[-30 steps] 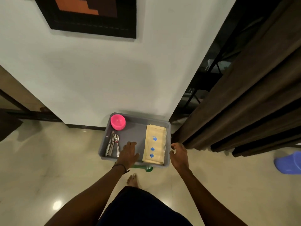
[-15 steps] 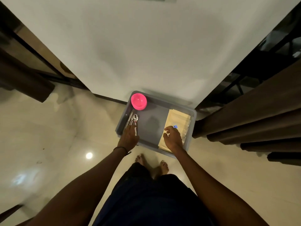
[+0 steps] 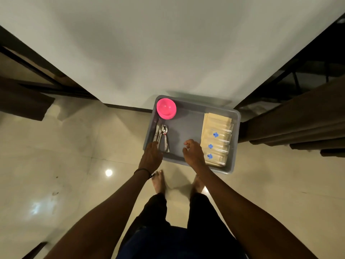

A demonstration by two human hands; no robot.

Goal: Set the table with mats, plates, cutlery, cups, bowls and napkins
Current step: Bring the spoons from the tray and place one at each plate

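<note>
Cutlery (image 3: 161, 136), a bright steel bundle with one spoon bowl uppermost, lies along the left side of a grey plastic tub (image 3: 220, 170). The left hand (image 3: 151, 156) covers its handle ends; whether the fingers grasp them cannot be told. Beyond that hand sit stacked pink bowls (image 3: 166, 108). The right hand (image 3: 193, 152) hovers loosely curled, holding nothing, with beige blue-printed folded pieces (image 3: 216, 128) just to its right. The tub rests on glossy cream floor tiles (image 3: 74, 146) against a white wall (image 3: 168, 53); brown curtains (image 3: 298, 118) hang further right.

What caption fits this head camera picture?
Left hand reaches cutlery, right hand hovers over grey tub with pink bowl and beige stack.
</note>
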